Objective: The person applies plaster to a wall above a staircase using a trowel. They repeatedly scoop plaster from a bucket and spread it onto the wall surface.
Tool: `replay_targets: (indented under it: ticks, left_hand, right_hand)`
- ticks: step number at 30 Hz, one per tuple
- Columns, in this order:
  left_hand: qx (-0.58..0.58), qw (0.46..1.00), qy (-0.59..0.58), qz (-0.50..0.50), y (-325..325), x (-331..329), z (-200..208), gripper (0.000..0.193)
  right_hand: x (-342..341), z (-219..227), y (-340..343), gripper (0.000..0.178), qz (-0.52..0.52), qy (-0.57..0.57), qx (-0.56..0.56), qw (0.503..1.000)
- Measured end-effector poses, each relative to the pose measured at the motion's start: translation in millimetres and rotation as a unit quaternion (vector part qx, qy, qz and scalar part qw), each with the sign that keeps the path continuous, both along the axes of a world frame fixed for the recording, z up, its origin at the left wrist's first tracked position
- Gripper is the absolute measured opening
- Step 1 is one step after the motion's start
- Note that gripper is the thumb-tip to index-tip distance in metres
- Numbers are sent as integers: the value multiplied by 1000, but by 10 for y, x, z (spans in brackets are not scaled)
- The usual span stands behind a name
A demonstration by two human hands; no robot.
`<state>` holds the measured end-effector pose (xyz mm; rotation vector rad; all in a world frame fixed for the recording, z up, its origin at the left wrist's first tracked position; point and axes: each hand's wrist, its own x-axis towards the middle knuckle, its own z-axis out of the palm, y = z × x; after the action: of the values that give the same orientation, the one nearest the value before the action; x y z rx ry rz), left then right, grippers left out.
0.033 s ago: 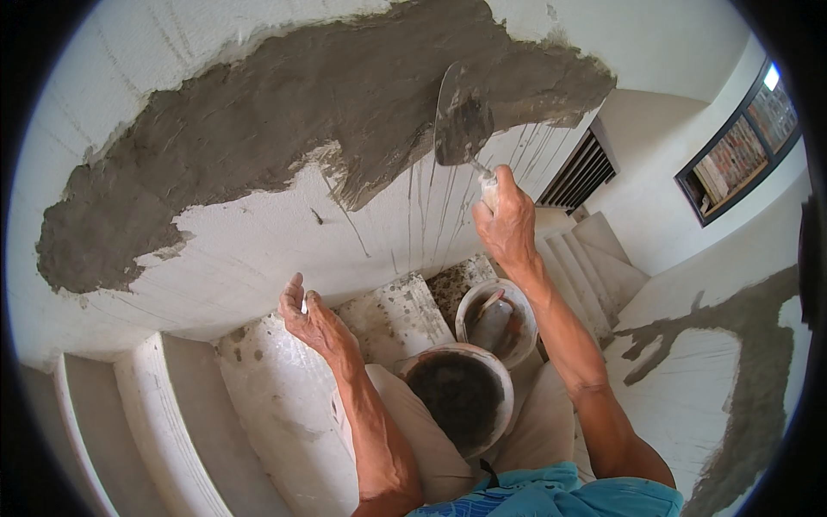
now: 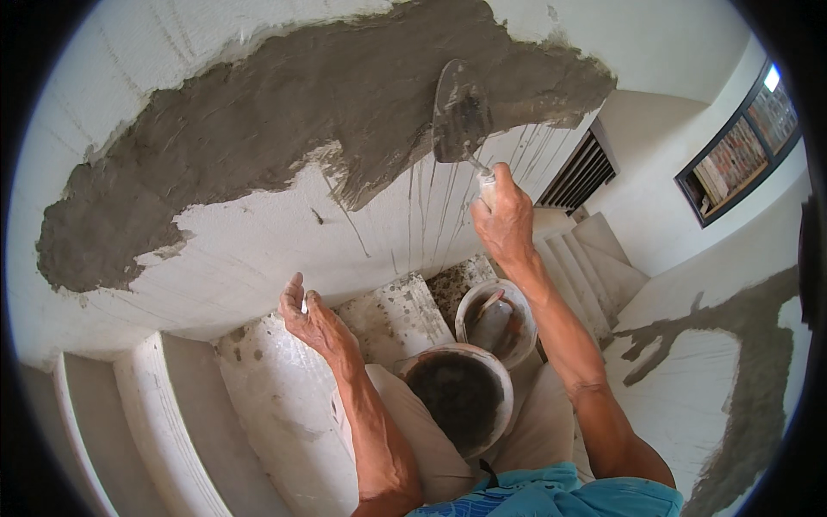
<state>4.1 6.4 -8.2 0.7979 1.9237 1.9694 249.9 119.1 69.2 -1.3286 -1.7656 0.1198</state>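
Note:
My right hand (image 2: 504, 220) grips the handle of a trowel (image 2: 461, 112), its fingers wrapped round the pale, mortar-smeared handle. The trowel's metal blade lies against or very close to a patch of wet grey mortar (image 2: 284, 103) on the white wall. Mortar also coats part of the blade. My left hand (image 2: 317, 320) is held up near the lower wall, over the steps, thumb and fingers parted and nothing seen in it. Between my knees sits a round tub (image 2: 508, 392) with dark grey mortar (image 2: 454, 396) inside.
Behind the tub stands a smaller bucket (image 2: 531, 332) containing tools and murky contents. Concrete steps (image 2: 185, 405) descend at left, and more steps (image 2: 579, 267) lie beyond my right arm. A dark grille (image 2: 579, 172) and a framed window (image 2: 745, 146) are at right.
The trowel blade has shifted very slightly up the mortar patch, with my right hand. My left hand has stayed in place.

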Motion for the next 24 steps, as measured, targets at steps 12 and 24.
replay_targets:
  ticks: [12, 24]
  left_hand:
    - [-3, 1000, -14, -3, -20, -28, 24, 41]
    - [-1, 999, -33, 6, -26, -45, 42, 43]
  right_hand:
    - [-252, -79, -184, 26, 43, -36, 31, 998]
    - [-490, -167, -402, 24, 85, -32, 14, 996]
